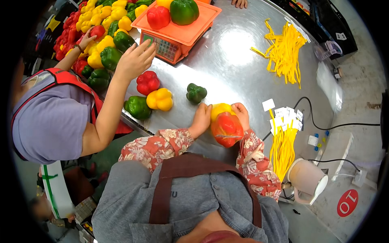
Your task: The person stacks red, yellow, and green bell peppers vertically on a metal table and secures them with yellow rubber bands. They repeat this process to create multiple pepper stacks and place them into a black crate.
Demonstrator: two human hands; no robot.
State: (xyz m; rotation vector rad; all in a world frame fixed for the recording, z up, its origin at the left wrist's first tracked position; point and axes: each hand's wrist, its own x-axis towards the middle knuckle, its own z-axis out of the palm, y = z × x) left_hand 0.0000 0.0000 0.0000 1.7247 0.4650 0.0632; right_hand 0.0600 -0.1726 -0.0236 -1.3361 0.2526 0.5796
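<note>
In front of me a clear plastic bag (225, 137) wraps a red bell pepper (227, 124), with a yellow bell pepper (221, 108) just beyond it, seemingly in the same bag. My left hand (201, 120) is closed on the bag's left side, beside the yellow pepper. On the opposite side, my right hand (242, 116) pinches the bag with curled fingers. A dark green bell pepper (196, 93) lies just past my left fingers. Farther left sit a red bell pepper (148, 82), a yellow bell pepper (159, 99) and a green bell pepper (138, 107) in a group.
A co-worker at left reaches over a pepper pile (97, 24) with one hand (135, 58) near an orange scale (178, 40) bearing peppers. Yellow tie strips (285, 50) and tagged yellow strips (282, 150) lie right, near a pitcher (306, 180) and black cable (310, 105).
</note>
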